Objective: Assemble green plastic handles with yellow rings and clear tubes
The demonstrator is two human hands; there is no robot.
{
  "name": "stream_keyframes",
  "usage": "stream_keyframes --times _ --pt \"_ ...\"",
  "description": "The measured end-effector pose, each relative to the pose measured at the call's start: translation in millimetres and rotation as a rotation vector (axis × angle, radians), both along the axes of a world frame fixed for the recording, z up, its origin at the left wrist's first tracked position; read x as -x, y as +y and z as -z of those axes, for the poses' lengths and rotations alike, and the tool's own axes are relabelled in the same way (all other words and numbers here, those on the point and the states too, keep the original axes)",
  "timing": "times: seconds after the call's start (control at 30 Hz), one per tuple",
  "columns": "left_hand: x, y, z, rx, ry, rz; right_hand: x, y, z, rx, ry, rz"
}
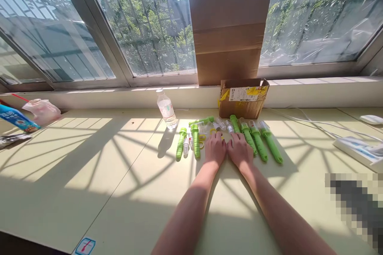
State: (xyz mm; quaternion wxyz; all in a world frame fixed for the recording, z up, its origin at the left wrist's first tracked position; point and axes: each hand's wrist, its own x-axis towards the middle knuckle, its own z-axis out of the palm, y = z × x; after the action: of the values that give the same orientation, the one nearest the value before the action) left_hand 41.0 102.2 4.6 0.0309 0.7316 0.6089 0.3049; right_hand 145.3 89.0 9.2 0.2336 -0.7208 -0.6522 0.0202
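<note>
Side by side on the table lie my left hand (214,148) and my right hand (240,149), palms down, fingers pointing forward, thumbs close together. Neither appears to hold anything. Just right of my right hand is a ridged green plastic tube (249,138); another green tube (259,145) and a third with a clear end (273,147) lie beyond it. To the left of my left hand stretch a green tube (195,141), a small clear bottle with a white cap (186,148) and another green tube (180,143). Yellow rings (201,143) and clear pieces sit by my fingertips, partly covered.
A clear water bottle (166,110) stands behind the tubes on the left. Against the window ledge is an open cardboard box (243,103), with a tall cardboard sheet (231,28) behind. A power strip (359,151) with cables lies right; a blue packet (18,118) lies far left.
</note>
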Motion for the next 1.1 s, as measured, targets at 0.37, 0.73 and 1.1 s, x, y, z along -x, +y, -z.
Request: stream_keyframes --times 0.37,0.73,1.1 --pt "1 -2 -3.6 0.024 -0.053 -0.008 4 -5 -7.6 0.081 -0.112 0.087" --pt "3 -1 -1.8 0.044 -0.164 0.003 1 -9 -10.0 0.075 -0.098 0.098" --pt "2 -3 -3.4 0.051 -0.220 -0.004 2 -3 -7.8 0.116 -0.056 0.165"
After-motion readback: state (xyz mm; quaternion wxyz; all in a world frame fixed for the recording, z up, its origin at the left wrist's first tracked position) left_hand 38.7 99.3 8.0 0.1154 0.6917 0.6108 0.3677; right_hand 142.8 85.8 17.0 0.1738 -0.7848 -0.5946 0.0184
